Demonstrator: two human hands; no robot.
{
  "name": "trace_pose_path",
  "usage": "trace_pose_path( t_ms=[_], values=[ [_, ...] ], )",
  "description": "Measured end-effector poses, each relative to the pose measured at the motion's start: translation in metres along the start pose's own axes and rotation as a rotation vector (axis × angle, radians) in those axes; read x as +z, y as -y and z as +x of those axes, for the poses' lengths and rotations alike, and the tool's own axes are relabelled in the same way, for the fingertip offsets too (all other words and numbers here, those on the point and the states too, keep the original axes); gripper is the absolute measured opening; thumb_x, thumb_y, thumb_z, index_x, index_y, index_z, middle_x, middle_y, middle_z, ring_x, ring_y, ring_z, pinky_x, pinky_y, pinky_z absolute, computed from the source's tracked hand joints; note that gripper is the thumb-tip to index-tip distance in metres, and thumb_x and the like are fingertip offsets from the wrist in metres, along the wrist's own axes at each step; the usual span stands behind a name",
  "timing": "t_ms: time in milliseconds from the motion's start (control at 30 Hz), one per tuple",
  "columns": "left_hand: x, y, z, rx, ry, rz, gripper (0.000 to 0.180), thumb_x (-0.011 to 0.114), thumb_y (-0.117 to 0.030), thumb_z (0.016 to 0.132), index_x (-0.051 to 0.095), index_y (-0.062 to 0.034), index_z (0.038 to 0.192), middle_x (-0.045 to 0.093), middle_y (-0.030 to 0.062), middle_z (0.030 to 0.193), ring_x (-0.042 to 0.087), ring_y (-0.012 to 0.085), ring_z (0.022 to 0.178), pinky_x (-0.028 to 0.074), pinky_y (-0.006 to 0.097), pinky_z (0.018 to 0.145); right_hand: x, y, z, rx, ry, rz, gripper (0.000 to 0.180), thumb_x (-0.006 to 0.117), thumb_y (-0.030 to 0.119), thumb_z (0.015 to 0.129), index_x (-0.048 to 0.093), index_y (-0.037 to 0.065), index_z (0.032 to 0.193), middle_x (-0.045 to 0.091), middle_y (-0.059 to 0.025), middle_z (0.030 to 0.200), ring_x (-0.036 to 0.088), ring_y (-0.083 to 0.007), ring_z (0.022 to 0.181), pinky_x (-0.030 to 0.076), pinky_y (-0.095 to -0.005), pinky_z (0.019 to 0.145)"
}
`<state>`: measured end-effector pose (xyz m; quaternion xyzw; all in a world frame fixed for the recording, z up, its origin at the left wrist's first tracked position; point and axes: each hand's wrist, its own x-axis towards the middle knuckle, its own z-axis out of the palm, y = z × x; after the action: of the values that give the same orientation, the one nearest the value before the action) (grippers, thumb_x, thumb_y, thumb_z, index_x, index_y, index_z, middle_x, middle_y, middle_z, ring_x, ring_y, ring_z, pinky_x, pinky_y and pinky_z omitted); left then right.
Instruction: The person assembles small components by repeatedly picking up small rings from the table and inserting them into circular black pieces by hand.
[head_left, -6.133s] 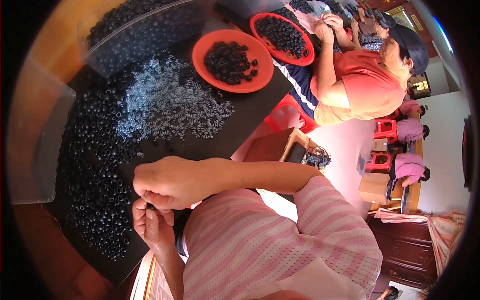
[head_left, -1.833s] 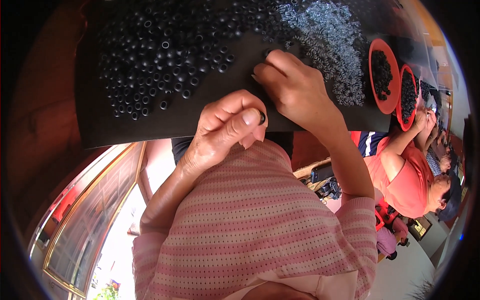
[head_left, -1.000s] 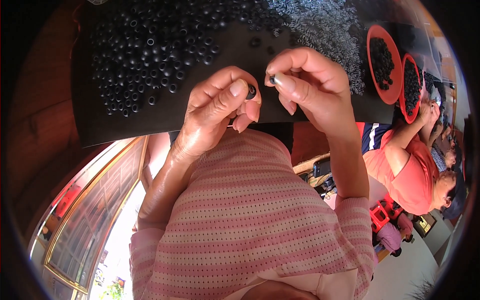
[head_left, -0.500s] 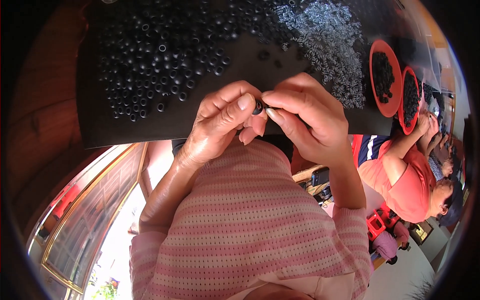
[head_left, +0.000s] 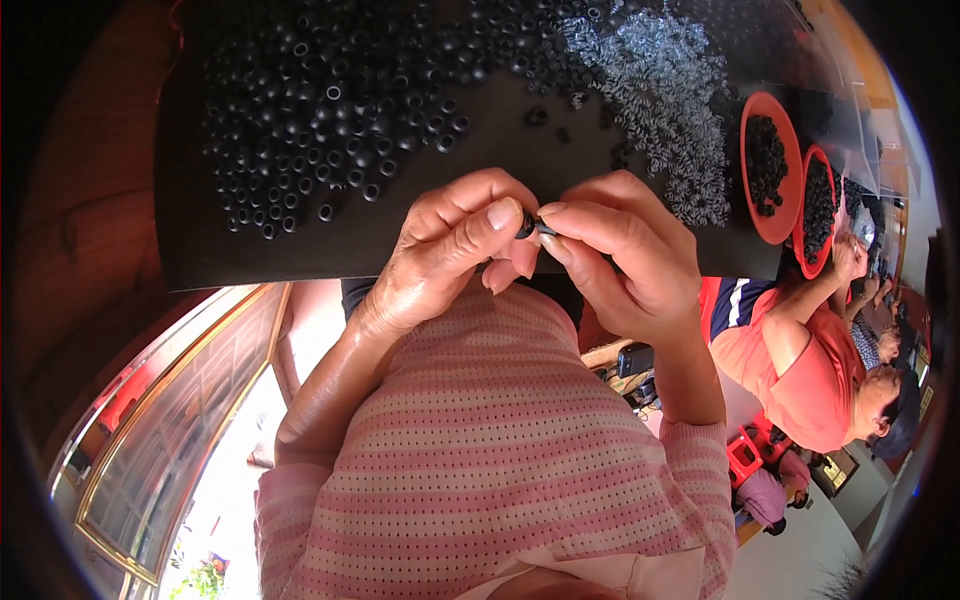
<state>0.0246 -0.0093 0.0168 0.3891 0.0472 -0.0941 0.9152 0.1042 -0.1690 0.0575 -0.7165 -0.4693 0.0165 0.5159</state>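
My left hand (head_left: 450, 240) pinches a small black hollow plastic piece (head_left: 525, 226) between thumb and forefinger, just past the table's near edge. Opposite it, my right hand (head_left: 635, 250) holds a smaller black plastic piece (head_left: 544, 227) at its fingertips, close against the hollow one. Whether the two pieces touch or one sits partly inside the other, I cannot tell. Ahead on the left lies a wide spread of similar rounded black hollow pieces (head_left: 335, 155). A heap of small shiny metal springs (head_left: 675, 110) lies ahead on the right.
Two red bowls, a nearer one (head_left: 749, 190) and a farther one (head_left: 803, 245), hold small black parts at the right. A few loose black pieces (head_left: 537, 116) lie between the heaps on the dark table (head_left: 290, 262). Co-workers sit to the right, the nearest in an orange-red shirt (head_left: 815, 375).
The two pieces have shifted slightly: the hollow one's opening, facing me before, now turns toward my right hand. Both hands keep their pinch. The whole view has moved a little.
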Motion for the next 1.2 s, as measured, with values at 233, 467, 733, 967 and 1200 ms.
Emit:
trace_pose_path(
  t_ms=[233, 467, 733, 967, 1200],
  values=[
    [-0.0001, 0.0008, 0.0000, 0.004, 0.019, 0.040, 0.034, 0.047, -0.032, 0.098, 0.058, -0.0001, 0.094, 0.057, 0.0055, 0.070, 0.046, 0.0084, 0.056, 0.036, 0.021, 0.052, -0.0051, -0.0011, -0.0037, -0.031, 0.006, 0.006, 0.020, 0.067, -0.007, 0.078, 0.064, -0.001, 0.098, 0.061, -0.0123, 0.087, 0.058, -0.0163, 0.069, 0.046, -0.0249, 0.058],
    [0.0004, 0.0008, 0.0011, -0.014, 0.022, 0.004, 0.034, 0.046, -0.032, 0.098, 0.058, -0.0010, 0.093, 0.057, 0.0053, 0.069, 0.045, 0.0083, 0.056, 0.035, 0.021, 0.051, 0.0026, -0.0018, -0.0015, -0.047, 0.005, 0.081, 0.027, 0.061, -0.015, 0.076, 0.064, -0.003, 0.099, 0.056, -0.0105, 0.089, 0.058, -0.0146, 0.068, 0.046, -0.0233, 0.057],
    [0.0035, 0.0012, 0.0015, -0.023, -0.010, 0.041, 0.035, 0.046, -0.034, 0.098, 0.057, -0.0010, 0.093, 0.057, 0.0052, 0.070, 0.045, 0.0078, 0.056, 0.034, 0.020, 0.051, 0.0027, -0.0014, -0.0031, -0.025, -0.008, -0.022, 0.021, 0.067, -0.007, 0.078, 0.065, -0.001, 0.098, 0.059, -0.0097, 0.084, 0.054, -0.0145, 0.065, 0.042, -0.0235, 0.053],
    [0.0024, 0.0028, 0.0011, -0.015, -0.005, 0.040, 0.035, 0.046, -0.034, 0.098, 0.057, -0.0006, 0.094, 0.057, 0.0054, 0.070, 0.045, 0.0081, 0.056, 0.034, 0.020, 0.051, 0.0024, -0.0014, -0.0054, 0.011, -0.037, 0.012, 0.019, 0.065, -0.008, 0.078, 0.064, -0.002, 0.096, 0.059, -0.0104, 0.085, 0.056, -0.0147, 0.068, 0.043, -0.0235, 0.056],
    [0.0030, 0.0050, 0.0013, 0.000, -0.014, 0.034, 0.035, 0.046, -0.033, 0.098, 0.057, -0.0004, 0.094, 0.057, 0.0056, 0.070, 0.045, 0.0081, 0.056, 0.033, 0.020, 0.050, -0.0001, 0.0003, -0.0047, 0.032, 0.010, 0.016, 0.020, 0.065, -0.008, 0.078, 0.062, -0.002, 0.096, 0.059, -0.0111, 0.085, 0.057, -0.0162, 0.070, 0.045, -0.0244, 0.058]
  ],
)
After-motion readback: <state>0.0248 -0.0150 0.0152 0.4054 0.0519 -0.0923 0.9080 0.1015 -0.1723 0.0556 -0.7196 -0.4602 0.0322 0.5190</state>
